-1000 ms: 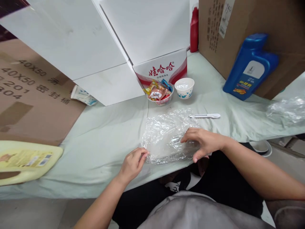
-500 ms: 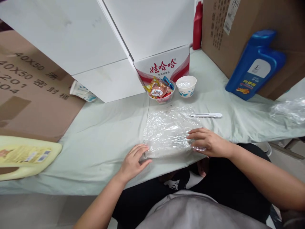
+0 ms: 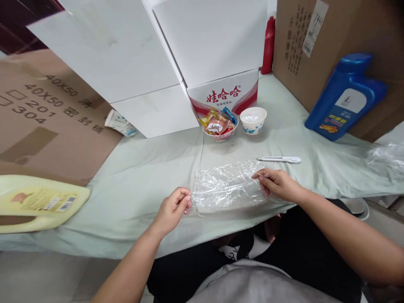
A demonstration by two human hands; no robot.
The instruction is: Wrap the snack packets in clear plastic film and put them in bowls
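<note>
A clear, crinkled plastic bag (image 3: 229, 187) lies on the green cloth near the table's front edge. My left hand (image 3: 174, 209) is closed in a pinch on the bag's left edge. At the right edge, my right hand (image 3: 279, 184) pinches the plastic between thumb and fingers, slightly raised from the cloth. Just beyond that hand rests a white utility knife (image 3: 279, 159). Behind the bag stand a clear bowl (image 3: 221, 136) of wrapped snacks (image 3: 217, 124) and a white paper cup (image 3: 253, 121) with a blue leaf print.
White boxes (image 3: 164, 111) and a red-printed carton (image 3: 227, 94) stand at the back. A blue bottle (image 3: 345, 101) leans by a brown carton at right; another brown carton (image 3: 53, 122) is left. A yellow jug (image 3: 44, 202) lies front left. More clear plastic (image 3: 388, 155) sits far right.
Both hands have gone from loosely spread fingers to pinching the bag's edges. The bag's far edge has come closer to me, so it covers less cloth. The camera view has shifted slightly.
</note>
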